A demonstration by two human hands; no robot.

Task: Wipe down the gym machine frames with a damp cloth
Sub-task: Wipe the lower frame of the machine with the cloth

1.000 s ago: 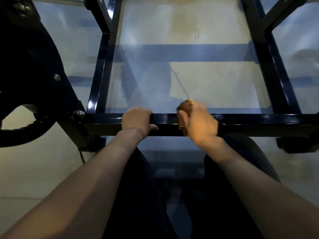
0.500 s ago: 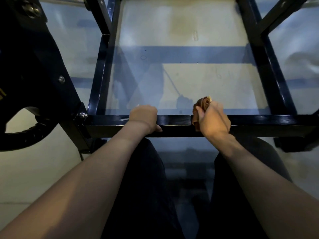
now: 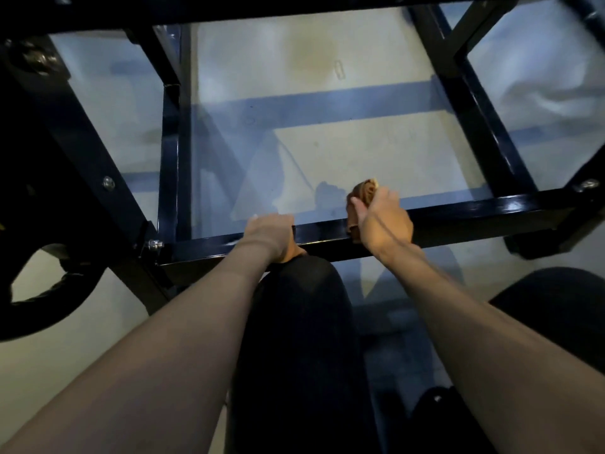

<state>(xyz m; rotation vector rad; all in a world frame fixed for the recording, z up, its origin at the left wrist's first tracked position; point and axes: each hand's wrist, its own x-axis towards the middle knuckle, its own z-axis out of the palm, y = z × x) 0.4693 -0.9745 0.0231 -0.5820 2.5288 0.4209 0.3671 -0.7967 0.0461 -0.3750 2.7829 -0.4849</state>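
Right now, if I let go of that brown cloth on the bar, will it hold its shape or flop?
Probably flop: the brown cloth bunches and drapes over the black frame bar under the right hand. Likely light. Being soft, it should slide or drop, not roll.

Both bare forearms extend forward. Left hand (image 3: pixel 270 232): fingers curled over the black steel frame bar (image 3: pixel 474 213). Right hand (image 3: pixel 384 221): grip closed around a bunched brown cloth (image 3: pixel 365 191).
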